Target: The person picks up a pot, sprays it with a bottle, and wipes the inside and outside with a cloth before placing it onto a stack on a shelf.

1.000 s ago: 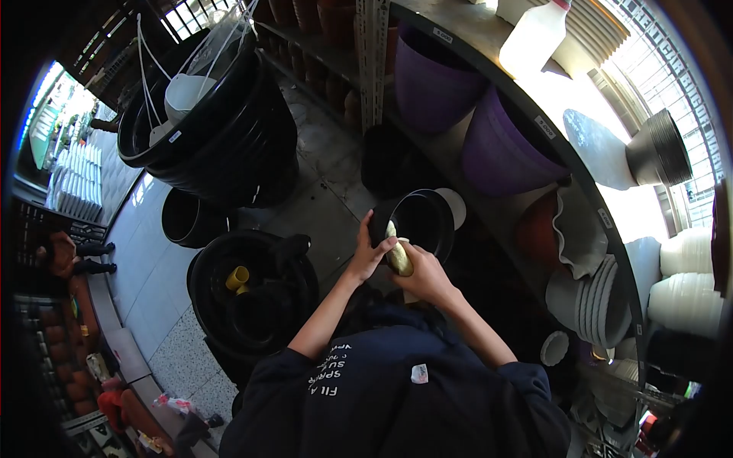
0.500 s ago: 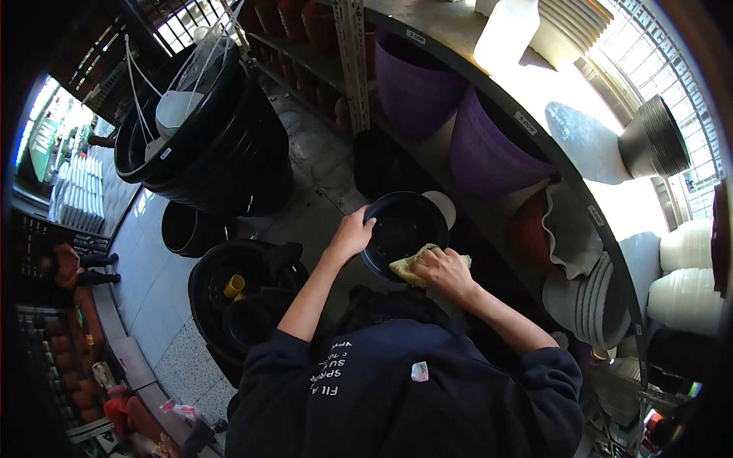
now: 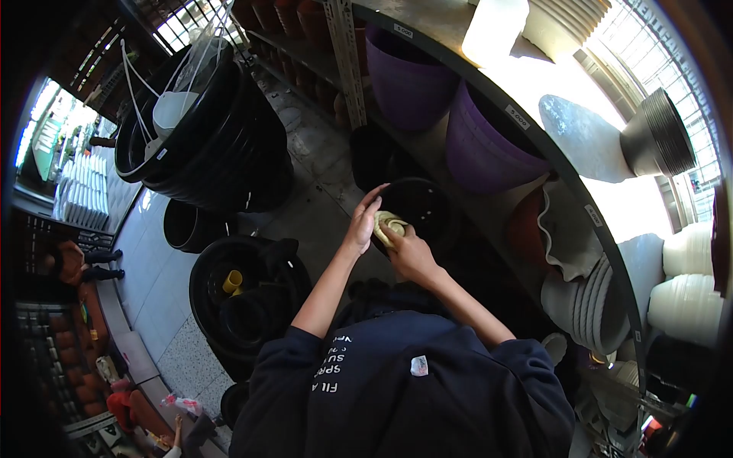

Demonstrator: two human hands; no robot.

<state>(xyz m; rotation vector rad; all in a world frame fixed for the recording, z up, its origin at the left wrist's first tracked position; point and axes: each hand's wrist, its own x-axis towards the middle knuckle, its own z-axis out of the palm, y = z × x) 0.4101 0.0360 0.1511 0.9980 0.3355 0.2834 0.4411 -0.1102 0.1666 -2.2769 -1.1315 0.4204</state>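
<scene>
A round black plastic pot is tilted in front of me, its dark inside partly showing. My left hand is at its left rim, fingers along the edge; the fingertips are partly hidden. My right hand is closed around a bunched pale yellow cloth, pressed against the near left part of the rim beside my left hand.
Tall stacked black pots stand at the left, with a wide black tub holding a yellow cup nearer me. Purple pots sit under the curved shelf at the right. Another person is at the far left.
My right hand and the cloth have moved left, from the pot's right side to its left rim near my left hand. The pot has tilted, and a white disc behind it no longer shows.
</scene>
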